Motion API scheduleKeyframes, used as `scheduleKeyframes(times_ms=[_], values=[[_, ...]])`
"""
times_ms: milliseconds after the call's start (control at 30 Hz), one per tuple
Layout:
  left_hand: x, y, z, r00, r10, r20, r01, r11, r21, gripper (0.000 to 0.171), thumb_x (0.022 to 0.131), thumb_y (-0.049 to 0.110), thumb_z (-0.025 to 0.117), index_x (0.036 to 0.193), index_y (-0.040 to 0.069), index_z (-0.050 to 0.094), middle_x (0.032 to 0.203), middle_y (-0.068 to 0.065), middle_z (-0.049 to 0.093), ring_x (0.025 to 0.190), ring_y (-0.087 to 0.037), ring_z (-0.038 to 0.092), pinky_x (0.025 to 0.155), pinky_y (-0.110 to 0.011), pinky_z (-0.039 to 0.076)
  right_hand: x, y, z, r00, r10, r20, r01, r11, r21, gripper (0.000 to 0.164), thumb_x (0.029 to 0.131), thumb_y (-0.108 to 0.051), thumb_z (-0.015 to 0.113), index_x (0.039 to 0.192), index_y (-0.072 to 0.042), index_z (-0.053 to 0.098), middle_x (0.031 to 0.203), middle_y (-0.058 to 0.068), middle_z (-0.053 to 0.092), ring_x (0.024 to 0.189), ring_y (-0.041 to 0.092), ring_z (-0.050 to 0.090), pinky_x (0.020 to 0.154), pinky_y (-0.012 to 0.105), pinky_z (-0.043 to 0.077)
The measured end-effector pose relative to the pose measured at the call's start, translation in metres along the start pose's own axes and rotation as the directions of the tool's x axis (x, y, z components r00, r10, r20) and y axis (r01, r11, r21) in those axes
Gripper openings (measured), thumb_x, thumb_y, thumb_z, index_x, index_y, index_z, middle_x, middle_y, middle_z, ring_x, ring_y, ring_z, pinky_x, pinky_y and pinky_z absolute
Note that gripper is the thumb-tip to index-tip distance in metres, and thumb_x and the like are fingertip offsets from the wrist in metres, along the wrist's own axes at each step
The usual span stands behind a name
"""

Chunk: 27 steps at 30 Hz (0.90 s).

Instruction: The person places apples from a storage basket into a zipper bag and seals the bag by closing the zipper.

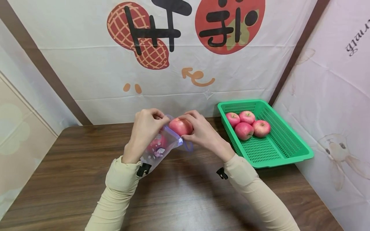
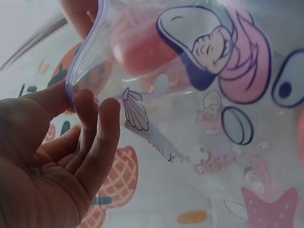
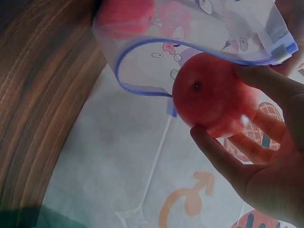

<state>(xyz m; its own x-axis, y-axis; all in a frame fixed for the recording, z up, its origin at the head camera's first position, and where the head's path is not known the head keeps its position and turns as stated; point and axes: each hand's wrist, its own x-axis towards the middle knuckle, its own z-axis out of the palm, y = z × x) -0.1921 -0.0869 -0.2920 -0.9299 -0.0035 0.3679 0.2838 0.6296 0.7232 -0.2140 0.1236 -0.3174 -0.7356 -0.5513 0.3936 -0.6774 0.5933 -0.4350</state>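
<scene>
A clear printed zip bag (image 1: pixel 162 147) with a purple slider edge hangs from my left hand (image 1: pixel 146 131), whose fingers pinch its rim in the left wrist view (image 2: pixel 69 95). One red apple (image 3: pixel 126 19) is inside the bag. My right hand (image 1: pixel 203 133) grips another red apple (image 3: pixel 213 95) between thumb and fingers, right at the bag's open mouth. In the right wrist view the purple rim (image 3: pixel 147 93) gapes beside this apple, and the white slider (image 1: pixel 180 140) sits at the rim's near end.
A green plastic basket (image 1: pixel 284 158) stands at the right of the brown wooden table (image 1: pixel 78 179), with several red apples (image 1: pixel 244 131) in its far left part. Printed cloth (image 1: pixel 95 80) hangs behind the table and along its sides.
</scene>
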Motion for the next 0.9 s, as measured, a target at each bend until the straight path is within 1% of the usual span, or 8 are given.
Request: scheduleKeyframes(times_ms=[133,333,433,533,633,733,900], values=[[0.0,0.0,-0.003,1.0,-0.004,-0.009,0.004,1.0,-0.016,0.016,0.084,0.023,0.067,0.078,0.01,0.072,0.06,-0.004,0.066,0.048,-0.017,0.062,0.047,-0.028,0.047,0.001,0.0,0.001,1.0,-0.002,0.006,0.002,0.999,0.036,0.057,0.077,-0.015,0.084,0.129,-0.011,0.062,0.129,0.01,0.053,0.118,0.025,0.054,0.1,0.041,0.05],[0.001,-0.001,-0.004,1.0,-0.008,-0.017,0.008,1.0,-0.026,0.014,0.083,0.02,0.066,0.078,0.009,0.072,0.061,-0.005,0.067,0.048,-0.017,0.061,0.046,-0.026,0.048,0.002,0.0,0.005,1.0,-0.004,0.022,0.003,0.998,0.056,0.057,0.079,-0.014,0.083,0.131,-0.007,0.06,0.13,0.011,0.054,0.117,0.024,0.056,0.097,0.038,0.053],[0.001,-0.001,-0.004,0.999,-0.005,-0.032,0.004,0.999,-0.034,0.013,0.083,0.019,0.066,0.078,0.009,0.072,0.061,-0.005,0.067,0.048,-0.017,0.061,0.046,-0.026,0.047,0.003,-0.001,0.006,1.0,-0.016,-0.002,0.016,0.998,0.062,0.053,0.081,-0.014,0.081,0.13,-0.006,0.061,0.129,0.011,0.056,0.115,0.023,0.057,0.095,0.036,0.053],[0.001,-0.003,-0.003,0.999,0.009,-0.036,-0.01,1.0,-0.024,0.013,0.083,0.019,0.066,0.077,0.009,0.072,0.059,-0.004,0.067,0.047,-0.016,0.062,0.046,-0.025,0.047,0.002,-0.001,0.006,0.999,-0.02,-0.035,0.023,0.996,0.082,0.049,0.083,-0.013,0.079,0.128,-0.006,0.062,0.127,0.01,0.058,0.113,0.021,0.058,0.092,0.033,0.054],[0.001,-0.005,-0.001,0.999,0.01,-0.04,-0.011,1.0,-0.005,0.012,0.082,0.018,0.066,0.075,0.01,0.071,0.058,-0.003,0.066,0.047,-0.015,0.062,0.047,-0.024,0.046,-0.001,0.0,0.004,0.999,-0.017,-0.046,0.022,0.995,0.098,0.046,0.083,-0.012,0.078,0.127,-0.008,0.063,0.126,0.008,0.058,0.113,0.02,0.059,0.09,0.031,0.055],[0.0,-0.007,0.001,0.999,0.001,-0.041,-0.001,1.0,0.002,0.011,0.081,0.018,0.066,0.074,0.011,0.071,0.057,-0.002,0.066,0.047,-0.015,0.062,0.047,-0.025,0.046,-0.004,0.004,0.0,0.999,-0.005,-0.05,0.009,0.995,0.099,0.044,0.085,-0.011,0.077,0.126,-0.008,0.063,0.125,0.008,0.059,0.114,0.02,0.06,0.089,0.031,0.056],[-0.001,-0.007,0.003,1.0,0.0,-0.019,0.0,1.0,0.013,0.012,0.082,0.019,0.066,0.075,0.011,0.071,0.059,-0.002,0.067,0.047,-0.013,0.062,0.047,-0.026,0.048,-0.01,0.013,-0.014,0.996,0.048,-0.074,-0.041,0.994,0.098,0.045,0.085,-0.013,0.077,0.127,-0.007,0.063,0.124,0.008,0.06,0.113,0.02,0.06,0.089,0.034,0.056]])
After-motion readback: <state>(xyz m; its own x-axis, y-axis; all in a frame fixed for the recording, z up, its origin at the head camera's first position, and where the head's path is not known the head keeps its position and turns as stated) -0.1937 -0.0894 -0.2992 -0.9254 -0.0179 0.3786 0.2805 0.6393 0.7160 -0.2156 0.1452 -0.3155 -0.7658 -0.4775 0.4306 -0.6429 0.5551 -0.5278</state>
